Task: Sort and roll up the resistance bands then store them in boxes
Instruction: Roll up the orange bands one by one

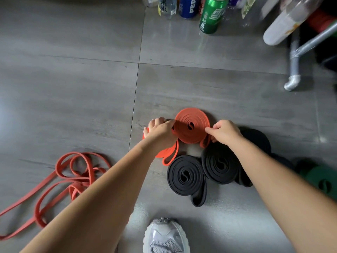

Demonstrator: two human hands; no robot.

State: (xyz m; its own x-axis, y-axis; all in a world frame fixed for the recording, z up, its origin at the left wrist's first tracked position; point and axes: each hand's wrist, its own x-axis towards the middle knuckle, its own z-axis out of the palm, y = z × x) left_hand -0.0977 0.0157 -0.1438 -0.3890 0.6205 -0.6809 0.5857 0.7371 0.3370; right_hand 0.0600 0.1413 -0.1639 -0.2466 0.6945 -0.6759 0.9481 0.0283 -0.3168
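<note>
An orange resistance band coiled into a roll point(191, 125) stands on the grey floor between my hands. My left hand point(160, 130) grips the roll's left edge, and the band's loose orange tail point(169, 156) runs out below it. My right hand point(224, 132) pinches the roll's right edge. Two rolled black bands point(186, 175) point(220, 163) lie just in front of the orange roll, and another dark roll point(259, 139) sits behind my right forearm. A rolled green band point(322, 181) lies at the far right. A tangle of unrolled orange bands point(73, 178) spreads at the left.
Bottles and cans, among them a green can point(212, 15) and a blue can point(189, 6), stand along the far edge. A metal frame leg point(293, 70) and a fallen white bottle point(284, 26) are at the upper right. My grey shoe point(165, 236) is at the bottom.
</note>
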